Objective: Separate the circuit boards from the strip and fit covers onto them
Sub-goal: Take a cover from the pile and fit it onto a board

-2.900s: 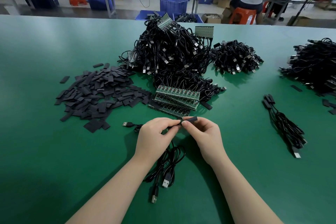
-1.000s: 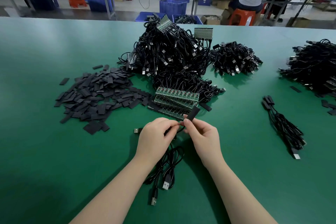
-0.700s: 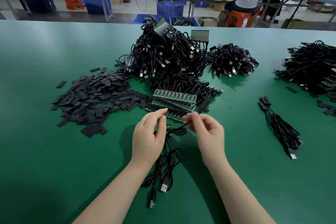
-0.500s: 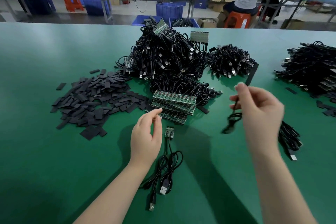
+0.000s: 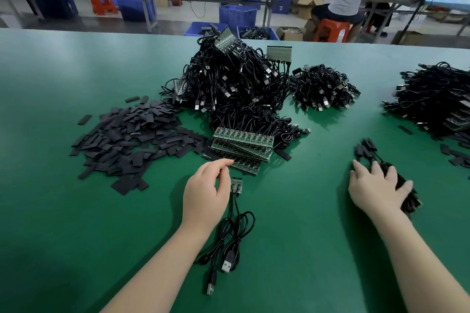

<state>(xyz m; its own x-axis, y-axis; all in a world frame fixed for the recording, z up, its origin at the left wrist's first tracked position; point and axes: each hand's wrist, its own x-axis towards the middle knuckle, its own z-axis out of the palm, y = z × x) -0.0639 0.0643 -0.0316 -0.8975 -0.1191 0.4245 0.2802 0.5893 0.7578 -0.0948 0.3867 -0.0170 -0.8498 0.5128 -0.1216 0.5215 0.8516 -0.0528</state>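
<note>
Stacked strips of green circuit boards [image 5: 243, 146] lie at centre frame on the green counter [image 5: 63, 211], their black cables trailing up into a large tangled heap of black USB cables [image 5: 234, 84]. Just below the stack lies a small green detached board piece [image 5: 236, 185] with two black USB leads [image 5: 229, 241] running toward the lower edge. The left hand [image 5: 206, 195] hovers beside this piece, fingers loosely curved, holding nothing. At left centre lies a pile of flat black rectangular covers [image 5: 129, 137]. At right centre, the right hand [image 5: 379, 189] rests with fingers spread on a bundle of finished black covered cables [image 5: 368, 150].
</note>
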